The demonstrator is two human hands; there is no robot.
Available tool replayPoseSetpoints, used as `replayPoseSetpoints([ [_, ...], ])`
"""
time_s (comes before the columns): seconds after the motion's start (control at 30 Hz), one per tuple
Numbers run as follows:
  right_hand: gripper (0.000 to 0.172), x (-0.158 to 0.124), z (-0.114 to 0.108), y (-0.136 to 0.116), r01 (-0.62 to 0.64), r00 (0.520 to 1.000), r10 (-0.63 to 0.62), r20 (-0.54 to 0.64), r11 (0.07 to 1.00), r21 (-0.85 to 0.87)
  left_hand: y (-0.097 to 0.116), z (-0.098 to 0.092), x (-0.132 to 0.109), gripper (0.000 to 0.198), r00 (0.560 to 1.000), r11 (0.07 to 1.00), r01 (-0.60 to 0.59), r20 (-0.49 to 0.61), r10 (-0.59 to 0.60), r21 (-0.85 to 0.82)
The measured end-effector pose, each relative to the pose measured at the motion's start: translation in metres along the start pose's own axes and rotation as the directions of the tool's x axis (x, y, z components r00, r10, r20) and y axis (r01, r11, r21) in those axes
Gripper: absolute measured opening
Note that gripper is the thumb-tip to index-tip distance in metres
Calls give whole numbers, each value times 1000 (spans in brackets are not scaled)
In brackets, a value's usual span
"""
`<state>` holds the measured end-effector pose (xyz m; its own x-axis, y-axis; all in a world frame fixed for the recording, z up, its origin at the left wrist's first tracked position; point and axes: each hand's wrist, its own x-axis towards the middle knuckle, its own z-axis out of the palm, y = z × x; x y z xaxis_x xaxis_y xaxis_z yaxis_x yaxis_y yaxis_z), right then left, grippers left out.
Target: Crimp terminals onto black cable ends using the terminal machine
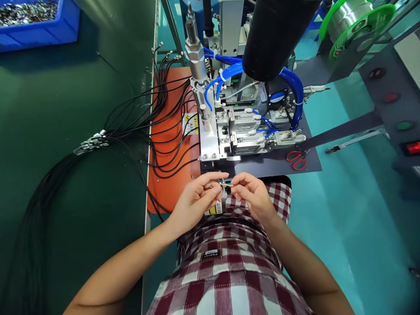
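Both hands meet at the front edge of a machine, close to my lap. Between the fingertips is the end of a cable with thin coloured wires fanned out. My left hand pinches the cable end from the left, its index finger stretched above it. From the right, my right hand pinches the tips of the coloured wires between thumb and index finger. Most of the cable behind the wires is hidden by my left fingers.
The metal machine with blue air tubes stands just beyond my hands. Black cables cross the orange plate and the green table at left. Red-handled scissors lie right. A blue bin, solder spool and black tube are farther off.
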<state>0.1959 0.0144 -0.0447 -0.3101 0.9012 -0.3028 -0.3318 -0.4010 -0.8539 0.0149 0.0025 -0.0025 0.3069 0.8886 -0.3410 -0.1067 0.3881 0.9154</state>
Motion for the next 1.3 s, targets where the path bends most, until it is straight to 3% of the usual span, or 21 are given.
replayPoseSetpoints([
  [0.3,17,1,17,12,39,999,-38,17,999,-34,3,1,-1,27,1000,996,7,0,-7,-88],
  [0.57,8,-8,21,5,242,969,-246,33,908,-340,-3,2,-2,15,995,991,40,-82,-51,-124],
  [0.67,8,-7,10,2,170,984,-145,107,940,-295,-2,2,-3,15,995,991,46,-82,-57,-129],
  [0.77,14,-4,1,0,70,995,-56,88,984,-162,-1,2,-4,15,995,991,49,-80,-60,-128],
  [0.87,16,-1,0,-3,69,997,-64,47,992,-110,-1,3,-4,15,994,992,60,-84,-70,-111],
  [1.1,15,3,7,-5,67,994,-60,96,995,-69,1,3,-5,18,992,990,89,-75,-97,-111],
  [1.3,13,1,7,-3,121,990,-109,90,982,-142,-1,2,-5,15,995,989,81,-47,-87,-123],
])
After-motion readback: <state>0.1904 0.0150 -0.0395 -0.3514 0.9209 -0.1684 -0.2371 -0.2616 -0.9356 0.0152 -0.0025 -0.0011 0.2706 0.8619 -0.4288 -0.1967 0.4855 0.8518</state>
